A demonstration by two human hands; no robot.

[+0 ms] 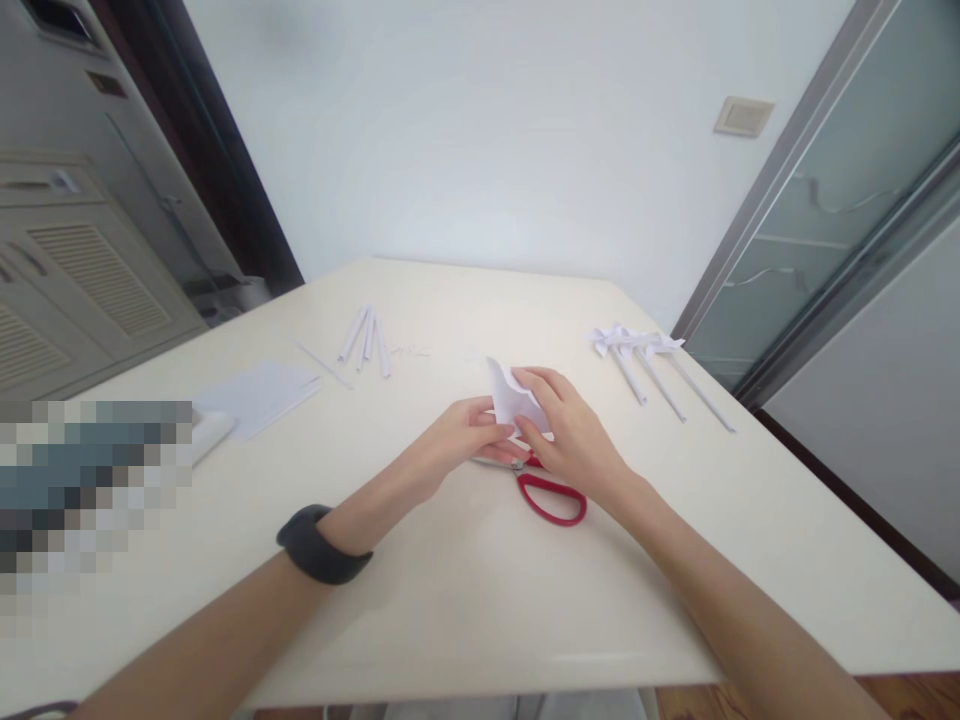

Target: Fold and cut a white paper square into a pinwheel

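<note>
The left hand (474, 430) and right hand (561, 425) are gripping the paper (510, 401) between them, over the scissors (517, 467), midway between left and right edges of the bench (420, 620). Paper-topped sticks (639, 346) are lying toward the far right corner, tubes (368, 335) toward the far left.

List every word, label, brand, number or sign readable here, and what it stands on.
None can be read.
The held paper, scissors, wristband and wall switch show no legible marks.
The pale patch on the cabinet drawer is too blurred to tell.
The pixelated area at left cannot be read.
</note>
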